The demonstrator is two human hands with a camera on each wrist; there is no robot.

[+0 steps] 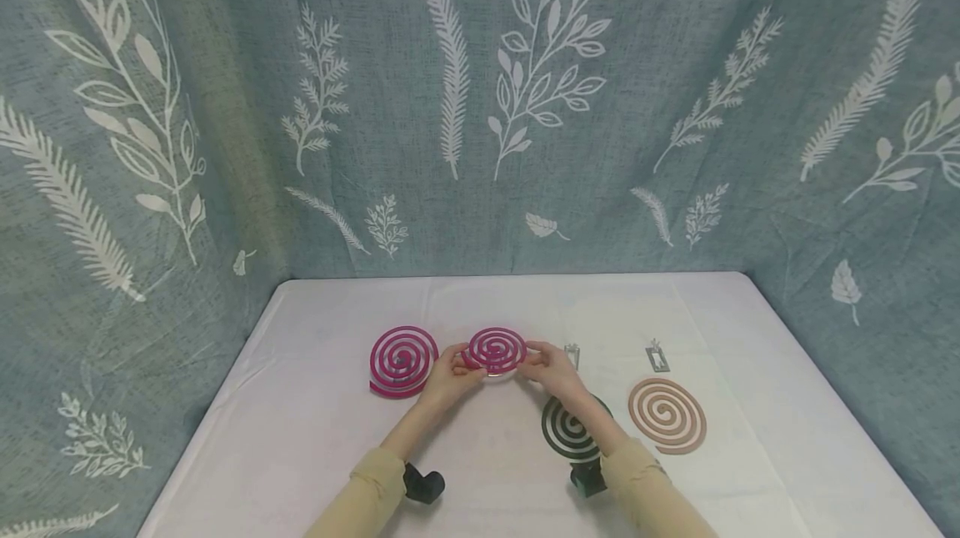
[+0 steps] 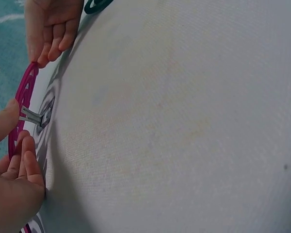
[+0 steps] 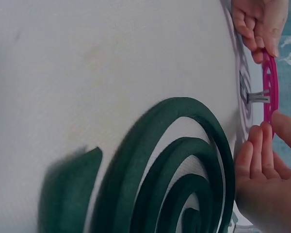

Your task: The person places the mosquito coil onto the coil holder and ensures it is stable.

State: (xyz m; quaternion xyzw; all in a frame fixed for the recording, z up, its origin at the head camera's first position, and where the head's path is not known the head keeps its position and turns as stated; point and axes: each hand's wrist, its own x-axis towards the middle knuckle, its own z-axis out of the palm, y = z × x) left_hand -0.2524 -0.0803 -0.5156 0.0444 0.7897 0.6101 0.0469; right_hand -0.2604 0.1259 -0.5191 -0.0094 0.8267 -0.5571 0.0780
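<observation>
Between both hands is a magenta mosquito coil (image 1: 496, 349), held nearly level just above the white table. My left hand (image 1: 450, 379) pinches its left edge, thumb on the near side and fingers curled beneath. From the other side my right hand (image 1: 551, 369) pinches the right edge. Under the coil's middle, a small metal coil stand (image 2: 33, 116) rises from the table, its prongs meeting the coil's underside. In the right wrist view the same stand (image 3: 258, 97) shows its upright tab against the coil.
A second magenta coil (image 1: 404, 359) lies left of the left hand. Beneath the right forearm lies a dark green coil (image 1: 558, 435), and further right a brown coil (image 1: 666, 414). One metal stand (image 1: 657, 358) sits behind the brown coil; another (image 1: 573, 354) is beside the right hand.
</observation>
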